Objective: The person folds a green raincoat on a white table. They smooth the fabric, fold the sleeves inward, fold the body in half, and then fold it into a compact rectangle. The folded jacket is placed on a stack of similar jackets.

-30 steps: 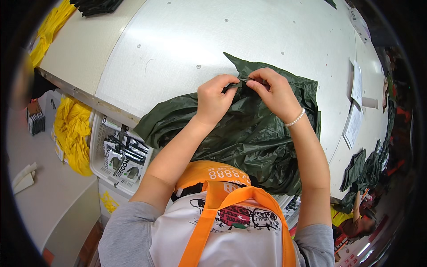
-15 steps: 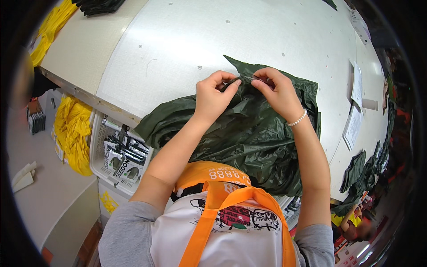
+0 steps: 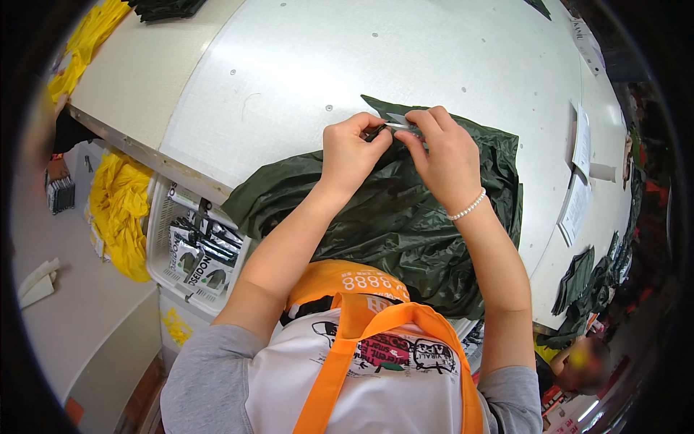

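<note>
A dark green, shiny thin garment lies bunched on the table in front of me, with one pointed corner reaching away past my fingers. At its far edge my left hand is closed in a pinch on a dark fold of the garment. Close beside it, my right hand has thumb and fingers around a small white strip, partly clear, which spans the gap to the left fingertips. What the strip is and whether it is fixed to the fabric I cannot tell.
Left of me stands a white basket of flat packets, beside a yellow fabric heap. More yellow fabric lies at the far left. Paper sheets and dark green folded pieces lie along the right side. The table edge runs at left.
My right hand has turned and shifted slightly left, closer to the left hand. The white strip shows more plainly between them. The garment stays in about the same place.
</note>
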{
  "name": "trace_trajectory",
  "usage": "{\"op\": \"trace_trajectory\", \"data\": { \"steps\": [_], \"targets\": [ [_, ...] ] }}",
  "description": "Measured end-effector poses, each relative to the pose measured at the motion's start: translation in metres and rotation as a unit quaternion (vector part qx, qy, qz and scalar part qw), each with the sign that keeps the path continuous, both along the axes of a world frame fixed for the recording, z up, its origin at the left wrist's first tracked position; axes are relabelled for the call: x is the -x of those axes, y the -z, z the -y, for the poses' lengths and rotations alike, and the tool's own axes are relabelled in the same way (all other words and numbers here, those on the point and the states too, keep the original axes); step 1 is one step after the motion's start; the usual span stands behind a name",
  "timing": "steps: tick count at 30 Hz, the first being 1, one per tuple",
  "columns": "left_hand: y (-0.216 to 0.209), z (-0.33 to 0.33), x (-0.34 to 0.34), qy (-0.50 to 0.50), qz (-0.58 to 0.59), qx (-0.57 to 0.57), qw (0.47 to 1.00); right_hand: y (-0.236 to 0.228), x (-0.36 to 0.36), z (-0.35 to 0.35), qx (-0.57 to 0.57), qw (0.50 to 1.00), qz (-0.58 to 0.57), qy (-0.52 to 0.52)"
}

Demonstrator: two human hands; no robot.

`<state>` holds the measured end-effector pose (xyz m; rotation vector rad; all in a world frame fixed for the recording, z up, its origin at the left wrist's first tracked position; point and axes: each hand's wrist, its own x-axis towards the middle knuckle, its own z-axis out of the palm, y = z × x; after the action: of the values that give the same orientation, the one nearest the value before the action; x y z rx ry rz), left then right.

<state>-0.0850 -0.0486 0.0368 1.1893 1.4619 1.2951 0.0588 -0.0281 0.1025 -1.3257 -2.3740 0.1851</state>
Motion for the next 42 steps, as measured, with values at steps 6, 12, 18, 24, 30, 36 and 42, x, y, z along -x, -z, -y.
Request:
{"op": "trace_trajectory", "data": {
  "steps": [6,12,18,24,30,36,42],
  "targets": [
    [0.004,0.000,-0.004,-0.013,-0.066,-0.033,0.997,0.000,0.003,0.004,-0.043,0.998,0.038,-0.011],
    [0.009,0.000,-0.006,-0.043,-0.178,-0.106,0.977,-0.006,0.009,0.009,-0.035,0.994,0.100,0.016],
    [0.009,0.001,-0.006,-0.050,-0.161,-0.113,0.979,-0.006,0.003,0.007,0.014,0.998,0.025,0.063],
    [0.008,-0.002,0.003,0.012,0.049,0.039,0.998,0.014,-0.016,-0.002,0.147,0.972,-0.141,0.118],
    [0.003,-0.006,0.014,0.072,0.238,0.129,0.960,0.043,-0.017,-0.004,0.195,0.943,-0.244,0.114],
    [0.002,-0.003,0.011,0.085,0.207,0.122,0.967,0.044,-0.006,-0.023,0.271,0.911,-0.278,0.139],
    [0.007,-0.006,0.009,0.086,0.242,0.126,0.958,0.051,0.001,-0.030,0.251,0.928,-0.254,0.107]
  ]
}}
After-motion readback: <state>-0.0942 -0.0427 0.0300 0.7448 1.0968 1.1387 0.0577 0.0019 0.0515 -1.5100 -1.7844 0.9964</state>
